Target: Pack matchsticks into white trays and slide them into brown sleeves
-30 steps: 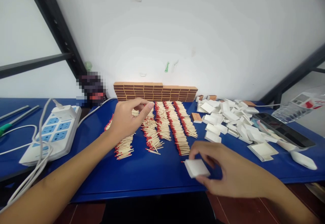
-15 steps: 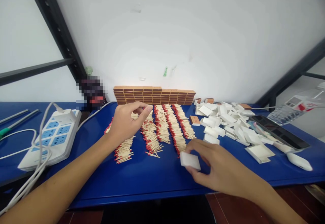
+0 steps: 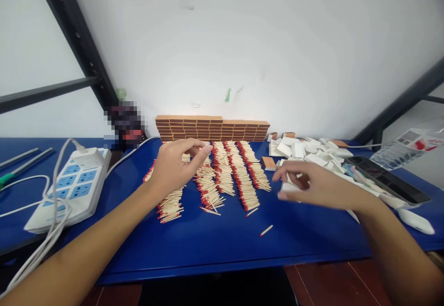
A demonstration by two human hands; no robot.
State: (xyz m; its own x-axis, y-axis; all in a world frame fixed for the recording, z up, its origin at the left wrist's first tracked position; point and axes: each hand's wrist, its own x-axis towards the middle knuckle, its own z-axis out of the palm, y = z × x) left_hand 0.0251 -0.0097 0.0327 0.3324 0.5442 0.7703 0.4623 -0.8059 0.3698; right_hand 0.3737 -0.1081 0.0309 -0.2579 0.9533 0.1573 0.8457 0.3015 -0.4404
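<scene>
Rows of red-tipped matches (image 3: 239, 176) lie on the blue table (image 3: 194, 246). My left hand (image 3: 175, 165) hovers over the left rows with thumb and fingers pinched on a small bunch of matches. My right hand (image 3: 314, 183) is blurred, fingers apart, at the near edge of the heap of white matchbox trays (image 3: 312, 153), just above one tray (image 3: 289, 187). No tray shows in its grasp. Two loose matches (image 3: 266, 230) lie in front of the rows.
A low wall of stacked brown matchbox sleeves (image 3: 211, 128) lines the back. A white power strip (image 3: 69, 181) with cables lies left, a dark phone (image 3: 385, 179) and a plastic bag (image 3: 412, 142) right. Black frame struts (image 3: 74, 42) cross both sides.
My right hand, which held a white tray near the front edge, has swung right and back to the tray heap; the tray no longer shows in it. The left hand has stayed put.
</scene>
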